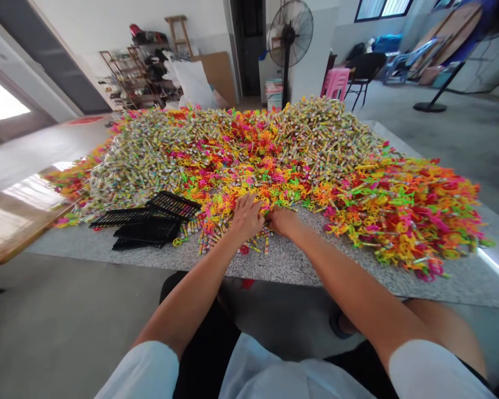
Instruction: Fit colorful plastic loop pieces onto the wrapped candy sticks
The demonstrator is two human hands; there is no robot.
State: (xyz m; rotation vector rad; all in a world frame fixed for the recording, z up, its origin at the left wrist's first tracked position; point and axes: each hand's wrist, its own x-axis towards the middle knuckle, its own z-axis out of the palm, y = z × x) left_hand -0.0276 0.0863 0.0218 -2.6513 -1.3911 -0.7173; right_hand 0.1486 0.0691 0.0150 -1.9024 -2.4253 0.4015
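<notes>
Left hand [247,218] spread on the colourful pieces [220,206], right hand [283,220] close beside it

Your left hand lies palm down at the near edge of the middle heap, its fingers stretched out and loosely apart over the bright plastic bits. Your right hand is just to its right, low over the tabletop [291,263], with its fingers bent in towards the left one. Those fingertips are partly hidden, so you cannot tell from this view whether they grip anything.

The colourful pieces, in yellow, orange, pink, red and green, sit in front of and around your left hand. A few short tubes [266,245] lie on the speckled grey surface, just on your side of both hands.

To the left of your hands, several black trays [149,230] lie stacked askew, touching the heap. Behind them rises a pale tube heap [137,149]; a second tube heap [324,133] stands at the back right. Well to the right of your right hand, a large bright heap [411,213] spreads near the table's end.

Beyond the table stand a fan [290,34], pink stools [336,83] and a black chair [366,67]. At far left is a wooden table [8,244].
</notes>
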